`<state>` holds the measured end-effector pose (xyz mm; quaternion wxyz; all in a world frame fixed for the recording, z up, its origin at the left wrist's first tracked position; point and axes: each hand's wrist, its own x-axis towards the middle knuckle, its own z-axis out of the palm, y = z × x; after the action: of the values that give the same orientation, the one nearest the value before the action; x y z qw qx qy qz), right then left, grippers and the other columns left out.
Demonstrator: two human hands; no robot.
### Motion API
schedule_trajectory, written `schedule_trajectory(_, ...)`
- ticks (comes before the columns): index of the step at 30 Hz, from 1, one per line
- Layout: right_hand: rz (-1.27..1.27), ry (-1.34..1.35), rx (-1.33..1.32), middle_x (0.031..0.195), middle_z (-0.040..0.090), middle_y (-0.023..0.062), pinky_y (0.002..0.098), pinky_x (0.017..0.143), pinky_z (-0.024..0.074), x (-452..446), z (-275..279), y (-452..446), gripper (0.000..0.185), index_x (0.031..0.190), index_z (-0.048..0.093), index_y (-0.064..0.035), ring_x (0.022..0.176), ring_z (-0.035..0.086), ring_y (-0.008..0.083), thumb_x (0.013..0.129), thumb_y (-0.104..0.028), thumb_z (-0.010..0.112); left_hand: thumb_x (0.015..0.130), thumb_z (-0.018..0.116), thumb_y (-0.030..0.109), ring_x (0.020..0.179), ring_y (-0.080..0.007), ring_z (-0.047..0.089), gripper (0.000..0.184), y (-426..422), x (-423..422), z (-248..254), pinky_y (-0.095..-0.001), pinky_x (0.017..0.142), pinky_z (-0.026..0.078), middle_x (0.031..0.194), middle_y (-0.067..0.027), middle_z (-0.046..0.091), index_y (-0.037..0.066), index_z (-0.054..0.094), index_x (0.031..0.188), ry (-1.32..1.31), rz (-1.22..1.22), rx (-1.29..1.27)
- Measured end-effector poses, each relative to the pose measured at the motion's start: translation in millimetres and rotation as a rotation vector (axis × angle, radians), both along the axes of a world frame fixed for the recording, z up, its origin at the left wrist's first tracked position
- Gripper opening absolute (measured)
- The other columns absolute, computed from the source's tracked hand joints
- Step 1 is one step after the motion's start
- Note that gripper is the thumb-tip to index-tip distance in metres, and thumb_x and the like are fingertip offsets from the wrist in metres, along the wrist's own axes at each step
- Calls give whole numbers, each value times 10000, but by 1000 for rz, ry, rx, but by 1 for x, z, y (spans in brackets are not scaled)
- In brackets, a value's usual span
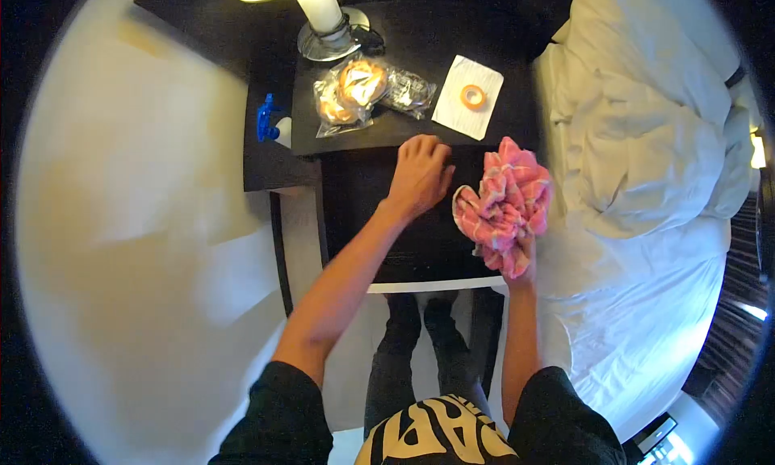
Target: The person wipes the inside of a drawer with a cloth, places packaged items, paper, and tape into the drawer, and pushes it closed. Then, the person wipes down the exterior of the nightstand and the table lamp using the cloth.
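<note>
A crumpled pink checked cloth (504, 207) is bunched up in my right hand (521, 273), which holds it from below. Most of that hand's fingers are hidden by the folds. My left hand (420, 177) is at the front edge of the dark nightstand top (387, 146), back of the hand up. Its fingers curl downward, and whatever is under them, if anything, is hidden. Beyond it lie clear plastic packages (351, 94) with orange rings inside. An orange roll of tape (473, 98) rests on a white sheet of paper (460, 126) behind the cloth.
A lamp (323, 21) with a shiny round base stands at the back. To the left is a spray bottle with a blue trigger head (266, 118). A bed with white bedding (630, 223) borders the right side, and a pale wall (137, 223) the left.
</note>
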<state>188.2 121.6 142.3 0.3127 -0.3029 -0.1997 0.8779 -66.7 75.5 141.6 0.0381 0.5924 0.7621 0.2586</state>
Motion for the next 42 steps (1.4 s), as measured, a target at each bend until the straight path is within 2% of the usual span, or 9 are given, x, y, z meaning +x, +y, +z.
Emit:
schedule_trajectory(11,359,543,61,1339,495,162,577,1003,380,12,-4,85,733,1378,403,-58,1196,483,392,822,-486,614,785,692,266,1349,-342,325,720,73,-50,-19,-457,1114,279,1449,-177,348,51,368,1391,86,-422,66)
schedule_trajectory(14,-84,-149,437,1405,420,122,484,1026,412,31,-78,99,677,1430,320,-86,1265,449,315,864,-307,616,800,671,338,1387,-341,273,782,85,-48,-22,-468,1139,237,1491,-184,295,47,315,1433,101,-447,24)
schedule_trajectory(19,-183,-125,520,1378,448,109,460,1047,390,-28,-41,119,594,1380,400,-61,1260,451,292,857,-238,619,795,638,489,1421,-336,209,887,94,-41,-24,-488,1152,183,1528,-182,230,43,263,1465,142,-359,-28)
schedule_trajectory(23,-204,-349,845,1369,446,133,426,1053,351,-74,-23,158,559,1382,394,-36,1258,432,302,891,-246,559,767,647,539,1424,-336,202,947,98,-45,-19,-500,1152,165,1537,-170,218,62,241,1477,153,-286,-108)
schedule_trajectory(25,-331,-789,1870,1252,551,86,400,944,443,-118,7,179,418,1245,521,1,1115,553,234,863,-135,623,757,654,549,1423,-336,204,966,97,-43,-20,-504,1152,160,1537,-166,218,72,231,1483,151,-247,-155)
schedule_trajectory(26,-330,-778,1859,1252,551,86,400,944,443,-140,27,185,418,1245,521,1,1115,553,234,863,-135,623,747,658,557,1423,-337,204,977,96,-42,-19,-507,1152,156,1538,-165,216,83,229,1485,126,-250,-150)
schedule_trajectory(28,-187,-106,515,1151,601,71,337,873,463,-183,54,193,394,1176,555,18,1017,589,179,861,-187,673,726,667,574,1422,-337,203,999,99,-44,-19,-512,1153,147,1539,-163,214,104,225,1489,74,-255,-134)
schedule_trajectory(36,-208,-230,745,1094,633,108,311,875,466,-275,13,242,513,1143,581,26,983,613,206,800,-315,752,721,671,570,1414,-334,218,979,102,-46,-18,-522,1153,144,1524,-173,235,115,248,1478,82,-263,-183)
schedule_trajectory(42,-35,-857,1044,1100,619,146,327,887,455,-281,-3,242,506,1203,563,7,1008,589,200,826,-295,712,727,669,561,1411,-335,223,961,104,-48,-18,-521,1154,142,1509,-174,266,111,262,1472,61,-271,-177)
